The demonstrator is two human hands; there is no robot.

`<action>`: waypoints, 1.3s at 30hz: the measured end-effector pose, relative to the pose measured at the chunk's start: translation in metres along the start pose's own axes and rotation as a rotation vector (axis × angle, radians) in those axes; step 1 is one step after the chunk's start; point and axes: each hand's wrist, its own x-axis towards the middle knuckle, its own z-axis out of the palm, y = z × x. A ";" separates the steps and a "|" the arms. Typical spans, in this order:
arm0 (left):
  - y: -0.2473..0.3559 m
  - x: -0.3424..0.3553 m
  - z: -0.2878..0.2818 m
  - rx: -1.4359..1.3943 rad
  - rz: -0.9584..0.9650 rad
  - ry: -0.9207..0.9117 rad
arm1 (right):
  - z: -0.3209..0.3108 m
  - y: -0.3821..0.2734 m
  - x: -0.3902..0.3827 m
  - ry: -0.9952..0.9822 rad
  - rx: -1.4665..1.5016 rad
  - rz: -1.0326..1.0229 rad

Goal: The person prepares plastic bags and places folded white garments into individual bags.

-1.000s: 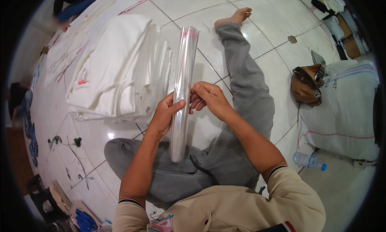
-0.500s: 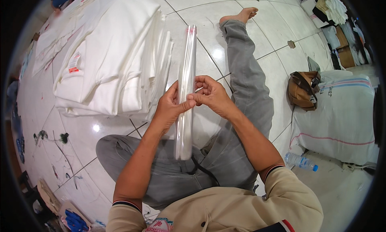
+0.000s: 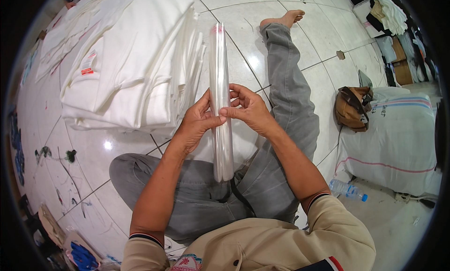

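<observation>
Between my two hands is a long, narrow bundle of clear plastic bags, folded or rolled lengthwise and held upright over my lap. My left hand grips its left side, thumb across the front. On the right side my right hand pinches it, its thumb meeting the left thumb near the middle. The fingers behind the bundle are partly hidden. Left of the bundle, a thick stack of folded white garments lies on the tiled floor, a small white and red label on the top one.
A large white woven sack stands at the right, with a brown bag against it. A plastic water bottle lies in front. Shelved clothes are at far right. My grey-trousered leg stretches forward. Thread scraps litter the left floor.
The plastic bundle has turned slightly, its top shifting left and its lower end right. Both hands keep hold of it, and the thumbs have moved up a little.
</observation>
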 end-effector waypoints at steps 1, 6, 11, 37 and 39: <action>0.000 0.000 -0.001 0.012 0.002 0.010 | 0.000 -0.001 0.000 0.002 0.027 0.030; -0.003 0.000 -0.002 0.053 0.010 0.043 | -0.003 -0.003 -0.001 0.010 0.179 0.042; -0.009 0.004 -0.001 0.086 0.085 0.068 | 0.002 0.000 -0.001 0.008 0.233 0.083; -0.021 0.003 -0.004 -0.316 0.011 0.114 | 0.003 0.004 0.002 0.073 0.168 0.025; -0.022 0.004 -0.005 -0.306 0.011 0.132 | 0.004 0.004 0.001 0.032 0.138 0.054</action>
